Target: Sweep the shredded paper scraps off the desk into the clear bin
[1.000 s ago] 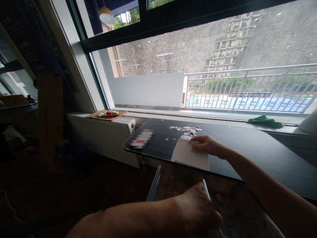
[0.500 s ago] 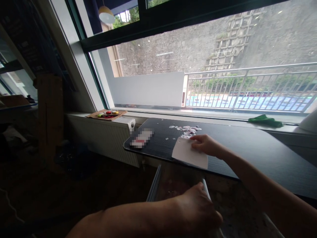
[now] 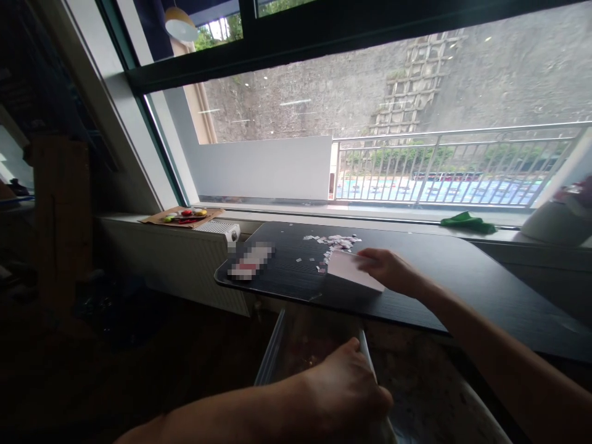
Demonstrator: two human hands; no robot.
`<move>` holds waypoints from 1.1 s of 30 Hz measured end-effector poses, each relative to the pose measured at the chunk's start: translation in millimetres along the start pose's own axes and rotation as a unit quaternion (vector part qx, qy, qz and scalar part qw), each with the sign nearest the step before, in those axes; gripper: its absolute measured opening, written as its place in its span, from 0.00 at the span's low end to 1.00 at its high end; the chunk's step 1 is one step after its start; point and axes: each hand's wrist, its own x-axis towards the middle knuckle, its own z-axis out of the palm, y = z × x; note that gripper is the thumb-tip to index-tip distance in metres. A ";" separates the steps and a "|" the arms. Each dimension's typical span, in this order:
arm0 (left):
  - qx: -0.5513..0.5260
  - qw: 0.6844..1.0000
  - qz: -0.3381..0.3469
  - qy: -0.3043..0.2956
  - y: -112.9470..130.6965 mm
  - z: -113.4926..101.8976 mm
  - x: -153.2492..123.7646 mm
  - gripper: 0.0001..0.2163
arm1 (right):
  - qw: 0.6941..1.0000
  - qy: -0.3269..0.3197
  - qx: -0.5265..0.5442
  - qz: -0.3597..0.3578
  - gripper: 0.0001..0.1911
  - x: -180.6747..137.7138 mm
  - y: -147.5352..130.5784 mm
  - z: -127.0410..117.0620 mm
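Note:
My right hand (image 3: 383, 269) grips a white card (image 3: 351, 269) by its upper right corner, tilted over the black tabletop. Small paper scraps (image 3: 340, 243) lie in a loose pile just beyond the card, with a few scattered to its left. Below the table's front edge, my left hand (image 3: 349, 382) is closed on the right rim of a plastic bin (image 3: 271, 348). The bin's inside is dim, and what lies in it is hard to make out. The fingertips of my left hand are hidden behind its back.
A blurred-out item (image 3: 250, 261) lies at the left end of the black table (image 3: 444, 277). A radiator (image 3: 185, 262) stands left of it, with a brown board (image 3: 182, 216) bearing colourful items on top. A green cloth (image 3: 468, 222) rests on the windowsill.
The card has moved away from the table's front edge toward the scraps and now tilts more steeply. More scraps show left of it. My left hand keeps its hold on the bin.

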 end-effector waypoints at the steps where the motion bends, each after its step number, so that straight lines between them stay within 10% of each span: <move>1: -0.001 1.000 0.001 -0.005 -0.2 -1.9 -0.1 0.08 | 1.000 0.008 0.000 0.001 0.14 0.8 -0.8 3.0; 16: 0.018 1.000 -0.012 -0.016 3.9 2.6 2.6 0.10 | 0.999 0.008 0.020 -0.030 0.10 -2.7 -8.8 -8.0; 33: -0.020 1.000 -0.004 0.006 0.6 -0.6 1.4 0.06 | 0.976 -0.094 0.131 0.145 0.15 -0.1 9.8 -8.6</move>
